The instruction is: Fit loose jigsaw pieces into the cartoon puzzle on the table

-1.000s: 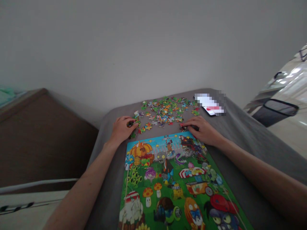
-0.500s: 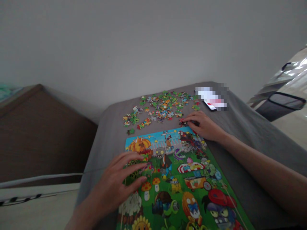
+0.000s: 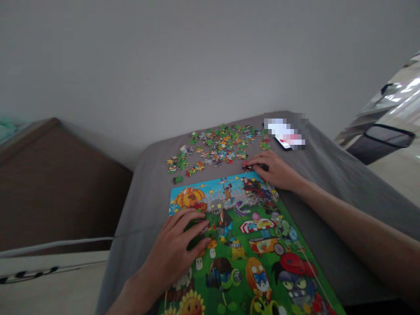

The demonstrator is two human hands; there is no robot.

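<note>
My left hand (image 3: 175, 247) rests with curled fingers on the lower left of a colourful cartoon jigsaw picture (image 3: 203, 178), over its green area. Whether those fingers hold a piece is hidden. My right hand (image 3: 274, 170) sits at the picture's top right edge, its fingertips pinching small dark puzzle pieces (image 3: 253, 166). A loose spread of multicoloured puzzle pieces (image 3: 219, 146) lies just beyond the picture, with a few strays (image 3: 178, 179) at its left end.
A black smartphone (image 3: 284, 143) lies past the pieces, partly under a blurred white patch. Everything sits on a grey cloth-covered surface (image 3: 141, 197). A brown panel (image 3: 55, 183) stands left, a white wall behind, a dark mesh bin (image 3: 380, 142) right.
My left hand has moved from the loose pieces down onto the picture's left side. My right hand has stayed near the top edge. The view has shifted slightly.
</note>
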